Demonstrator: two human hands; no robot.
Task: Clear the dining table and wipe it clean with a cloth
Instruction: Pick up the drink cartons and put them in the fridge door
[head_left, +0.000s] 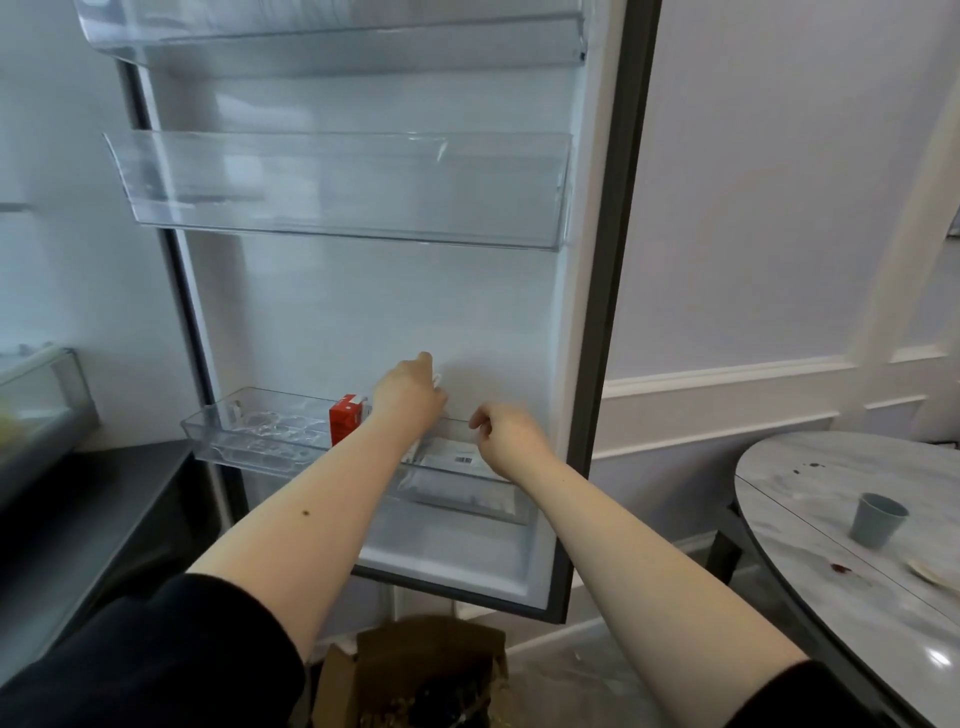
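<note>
My left hand (408, 397) reaches into the lowest clear bin (249, 441) of the open fridge door (384, 301). Its fingers are closed around a small white item whose tip (438, 380) shows past them. A red carton (345, 423) stands in the bin just left of that hand. My right hand (511, 441) hovers over the bin's right part with fingers curled and nothing in them, above a white packet with a barcode (460, 460). The round marble dining table (810, 499) is at the right, with red stains (840, 568) and a grey-blue cup (878, 519) on it.
A plate (935, 571) shows at the table's right edge. Two higher clear door bins (337, 192) hold nothing. An open cardboard box (415, 670) sits on the floor below the door. A dark counter (104, 519) lies to the left, and a panelled wall (753, 260) stands behind the table.
</note>
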